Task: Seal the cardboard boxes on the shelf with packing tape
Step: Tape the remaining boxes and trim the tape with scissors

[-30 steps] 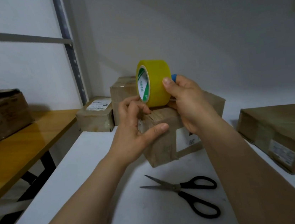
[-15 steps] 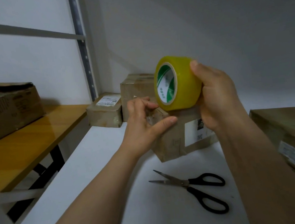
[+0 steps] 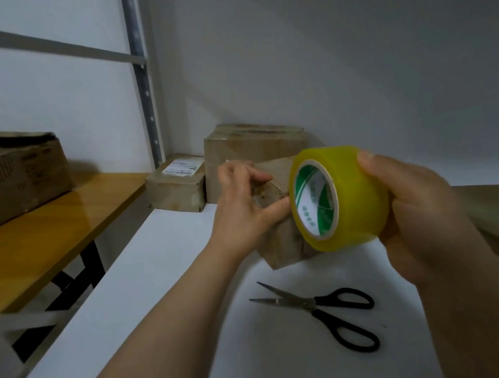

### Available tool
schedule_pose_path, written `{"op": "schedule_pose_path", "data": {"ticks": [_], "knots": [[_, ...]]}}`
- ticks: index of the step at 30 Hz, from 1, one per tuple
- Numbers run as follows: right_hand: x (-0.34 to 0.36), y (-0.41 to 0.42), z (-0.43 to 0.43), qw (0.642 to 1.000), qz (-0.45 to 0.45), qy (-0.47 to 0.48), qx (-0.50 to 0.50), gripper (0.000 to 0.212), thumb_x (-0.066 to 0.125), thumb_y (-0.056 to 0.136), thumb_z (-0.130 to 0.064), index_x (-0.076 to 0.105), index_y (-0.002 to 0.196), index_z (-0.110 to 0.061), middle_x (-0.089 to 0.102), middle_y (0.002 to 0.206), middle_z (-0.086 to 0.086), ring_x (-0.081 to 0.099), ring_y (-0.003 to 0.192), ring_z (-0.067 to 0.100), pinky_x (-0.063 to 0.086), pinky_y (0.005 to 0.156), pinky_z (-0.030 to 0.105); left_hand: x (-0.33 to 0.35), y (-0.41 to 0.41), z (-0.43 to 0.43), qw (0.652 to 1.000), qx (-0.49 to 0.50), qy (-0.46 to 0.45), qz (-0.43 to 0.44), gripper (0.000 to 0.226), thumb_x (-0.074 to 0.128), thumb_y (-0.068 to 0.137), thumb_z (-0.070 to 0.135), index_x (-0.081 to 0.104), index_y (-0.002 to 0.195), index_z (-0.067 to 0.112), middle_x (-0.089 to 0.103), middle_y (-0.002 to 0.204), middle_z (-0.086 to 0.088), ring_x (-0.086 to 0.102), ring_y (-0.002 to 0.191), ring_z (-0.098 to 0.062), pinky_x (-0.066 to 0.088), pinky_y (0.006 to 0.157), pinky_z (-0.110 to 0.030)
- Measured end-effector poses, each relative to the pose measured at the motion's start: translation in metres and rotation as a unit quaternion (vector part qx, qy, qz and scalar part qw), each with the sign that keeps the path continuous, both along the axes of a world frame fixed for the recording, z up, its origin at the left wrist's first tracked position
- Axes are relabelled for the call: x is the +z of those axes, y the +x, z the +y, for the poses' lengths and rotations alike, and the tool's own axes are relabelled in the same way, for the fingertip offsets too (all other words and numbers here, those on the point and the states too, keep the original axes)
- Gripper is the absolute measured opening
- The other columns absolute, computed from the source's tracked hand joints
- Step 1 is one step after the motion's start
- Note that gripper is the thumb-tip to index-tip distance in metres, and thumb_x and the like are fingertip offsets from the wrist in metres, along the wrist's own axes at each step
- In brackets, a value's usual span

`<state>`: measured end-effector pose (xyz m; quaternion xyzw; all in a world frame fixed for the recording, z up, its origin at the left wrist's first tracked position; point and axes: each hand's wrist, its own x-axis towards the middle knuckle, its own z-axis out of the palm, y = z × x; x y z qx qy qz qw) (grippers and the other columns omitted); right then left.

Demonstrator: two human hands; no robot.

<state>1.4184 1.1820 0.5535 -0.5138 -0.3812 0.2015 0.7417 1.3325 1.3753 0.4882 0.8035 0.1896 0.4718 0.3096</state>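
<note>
Gripping the tape roll point(image 3: 352, 195) in your right hand point(image 3: 424, 217), you held it above the shelf point(image 3: 146, 280), in front of a cardboard box point(image 3: 283, 247). Your left hand point(image 3: 244, 211) pinched the tape's loose end point(image 3: 266, 191) beside the roll; scissors point(image 3: 318, 301) lay below.

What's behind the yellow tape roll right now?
A small cardboard box on the white shelf, its corner showing below the left hand. The tape roll and right hand cover its right side.
</note>
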Motion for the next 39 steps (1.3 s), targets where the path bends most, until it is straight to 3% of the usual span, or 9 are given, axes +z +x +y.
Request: {"op": "schedule_pose_path", "data": {"ticks": [3, 6, 11, 16, 23, 27, 30, 33, 39], "knots": [[-0.011, 0.001, -0.007, 1.0, 0.006, -0.014, 0.008, 0.036, 0.057, 0.077, -0.039, 0.074, 0.094, -0.012, 0.077, 0.087, 0.008, 0.075, 0.078, 0.022, 0.061, 0.068, 0.036, 0.003, 0.0, -0.002, 0.999, 0.01, 0.029, -0.023, 0.054, 0.082, 0.074, 0.052, 0.046, 0.104, 0.026, 0.028, 0.14, 0.018, 0.04, 0.11, 0.018, 0.046, 0.085, -0.02], [-0.023, 0.006, -0.011, 1.0, 0.021, -0.014, 0.013, 0.04, 0.055, 0.082, -0.038, 0.077, 0.099, -0.009, 0.076, 0.099, 0.016, 0.074, 0.092, 0.033, 0.058, 0.08, 0.048, 0.003, 0.002, -0.003, 0.999, 0.014, 0.028, -0.017, 0.056, 0.08, 0.073, 0.06, 0.042, 0.104, 0.033, 0.048, 0.134, 0.02, 0.053, 0.111, 0.0, 0.053, 0.089, -0.043], [-0.036, 0.009, -0.012, 0.998, 0.054, -0.007, 0.017, 0.043, 0.052, 0.08, -0.036, 0.077, 0.101, -0.009, 0.075, 0.101, 0.018, 0.074, 0.091, 0.032, 0.06, 0.078, 0.047, 0.005, -0.001, -0.005, 0.997, 0.015, 0.07, 0.006, 0.068, 0.074, 0.075, 0.066, 0.036, 0.128, 0.047, 0.052, 0.127, 0.014, 0.055, 0.112, -0.004, 0.052, 0.088, -0.036], [-0.047, 0.018, -0.008, 0.994, 0.104, 0.006, 0.014, 0.032, 0.052, 0.09, -0.029, 0.068, 0.106, -0.006, 0.073, 0.076, 0.005, 0.072, 0.069, 0.021, 0.06, 0.059, 0.035, 0.006, -0.008, 0.006, 0.983, -0.006, 0.126, 0.133, 0.073, 0.06, 0.072, 0.079, 0.044, 0.137, 0.05, 0.032, 0.133, 0.016, 0.042, 0.122, -0.007, 0.045, 0.104, -0.051], [-0.042, 0.018, 0.004, 0.995, 0.077, 0.024, 0.058, 0.055, 0.058, 0.09, -0.035, 0.061, 0.13, 0.002, 0.068, 0.119, 0.026, 0.068, 0.108, 0.039, 0.055, 0.093, 0.054, 0.008, 0.001, 0.019, 0.994, -0.104, 0.002, 0.038, 0.063, 0.079, 0.068, 0.05, 0.057, 0.127, 0.043, 0.036, 0.132, 0.007, 0.037, 0.12, 0.01, 0.032, 0.101, -0.004], [-0.017, 0.021, 0.021, 0.995, 0.001, 0.044, 0.094, 0.046, 0.073, 0.081, -0.025, 0.065, 0.118, 0.002, 0.07, 0.114, 0.024, 0.067, 0.104, 0.036, 0.056, 0.092, 0.048, 0.024, 0.01, 0.027, 0.98, -0.138, -0.146, -0.01, 0.05, 0.081, 0.064, 0.042, 0.068, 0.112, 0.044, 0.057, 0.129, -0.005, 0.061, 0.111, -0.016, 0.057, 0.085, -0.03], [0.001, 0.025, 0.037, 0.995, -0.04, 0.037, 0.078, 0.027, 0.069, 0.088, -0.026, 0.069, 0.109, -0.008, 0.075, 0.1, 0.009, 0.071, 0.094, 0.024, 0.059, 0.082, 0.037, 0.03, 0.015, 0.03, 0.958, -0.171, -0.228, -0.037, 0.031, 0.074, 0.082, 0.021, 0.065, 0.109, 0.034, 0.068, 0.1, 0.005, 0.068, 0.081, -0.011, 0.053, 0.06, -0.023], [0.007, 0.025, 0.055, 0.998, -0.029, 0.027, 0.055, 0.026, 0.063, 0.094, -0.032, 0.07, 0.106, -0.01, 0.077, 0.096, 0.005, 0.074, 0.091, 0.02, 0.06, 0.08, 0.035, 0.032, 0.019, 0.036, 0.947, -0.153, -0.28, -0.029, 0.039, 0.069, 0.086, 0.027, 0.058, 0.123, 0.038, 0.069, 0.101, 0.007, 0.069, 0.084, -0.024, 0.057, 0.072, -0.044], [0.002, 0.02, 0.079, 0.999, -0.026, -0.006, 0.026, 0.07, 0.063, 0.08, -0.063, 0.069, 0.116, -0.004, 0.076, 0.106, 0.016, 0.074, 0.1, 0.034, 0.058, 0.09, 0.058, 0.017, 0.014, 0.045, 0.899, -0.279, -0.333, -0.051, 0.048, 0.034, 0.105, 0.049, 0.045, 0.148, 0.031, 0.07, 0.1, 0.01, 0.067, 0.086, -0.015, 0.055, 0.076, -0.043]]}}
